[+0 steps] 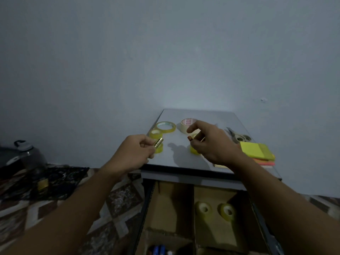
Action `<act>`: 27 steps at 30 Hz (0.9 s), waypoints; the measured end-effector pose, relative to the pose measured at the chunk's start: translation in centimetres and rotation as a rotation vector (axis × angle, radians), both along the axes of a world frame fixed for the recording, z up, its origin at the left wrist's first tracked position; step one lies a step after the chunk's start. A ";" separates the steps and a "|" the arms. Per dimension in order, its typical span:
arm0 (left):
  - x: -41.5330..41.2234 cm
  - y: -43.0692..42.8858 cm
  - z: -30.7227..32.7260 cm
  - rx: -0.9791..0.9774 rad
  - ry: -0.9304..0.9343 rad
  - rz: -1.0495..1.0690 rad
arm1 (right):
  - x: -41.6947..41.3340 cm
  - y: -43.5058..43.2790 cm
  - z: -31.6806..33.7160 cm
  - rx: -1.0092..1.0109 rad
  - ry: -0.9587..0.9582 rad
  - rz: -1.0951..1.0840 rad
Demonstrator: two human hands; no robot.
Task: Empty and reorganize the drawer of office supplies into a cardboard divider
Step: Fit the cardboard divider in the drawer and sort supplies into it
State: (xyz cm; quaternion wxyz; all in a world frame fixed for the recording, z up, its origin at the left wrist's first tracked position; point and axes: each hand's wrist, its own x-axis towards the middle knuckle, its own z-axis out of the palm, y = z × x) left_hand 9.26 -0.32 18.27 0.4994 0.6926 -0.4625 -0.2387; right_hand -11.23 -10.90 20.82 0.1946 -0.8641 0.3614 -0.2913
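While both hands are hovering over the cabinet top [195, 115], each is holding a small item clear of the surface.

- The left hand [132, 153] is gripping a gold battery [158, 142] between thumb and curled fingers, with one end poking out toward the middle.
- The right hand [211, 142] is pinching what looks like a second battery [190, 138]. Only its reddish end is showing, and the index finger is pointing out straight.
- Judgement: the two are being gathered as a pair, so like is going with like in one compartment.

The drawer [147, 199] is standing open below the top's front edge, with the cardboard divider [193, 208] sitting inside it. Two small yellow tape rolls [203, 208] are lying in its right compartment. Dark and blue items are showing in the near-left one, too dim to identify. The far-left compartment is showing bare cardboard.

Waiting on the top:
- a clear tape ring [166, 127]
- a masking tape roll [187, 123]
- scissors [239, 137]
- sticky notes [256, 150], by the right edge

**Edges and room:**
- The top's front lip is overhanging the drawer's far end, so the hands are likely needing to draw back before going down.
- A small yellow roll [155, 133] is sitting just beside the left edge, next to the left hand. It could get knocked off.
- A bare strip is lying open between the two hands.
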 end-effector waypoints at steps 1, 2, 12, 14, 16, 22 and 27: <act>-0.5 1.1 -0.3 0.019 0.011 -0.008 | -0.5 0.9 -0.4 0.033 -0.025 0.024; -0.9 2.0 -0.6 0.039 0.013 -0.012 | -0.9 1.7 -0.8 0.068 -0.049 0.043; -4.6 7.9 -5.0 0.291 0.079 -0.199 | -4.6 8.7 -5.9 0.256 -0.060 0.043; -5.4 8.8 -5.7 0.355 0.086 -0.236 | -5.3 9.7 -6.8 0.295 -0.052 0.059; -6.1 9.9 -6.3 0.435 0.015 -0.299 | -6.0 10.4 -7.6 0.327 -0.046 0.077; -8.6 10.5 -10.1 0.720 -0.192 -0.327 | -7.1 11.5 -9.6 0.332 0.001 0.060; -10.1 9.1 -14.4 0.679 -0.303 -0.133 | -7.4 12.2 -10.4 0.355 0.013 0.046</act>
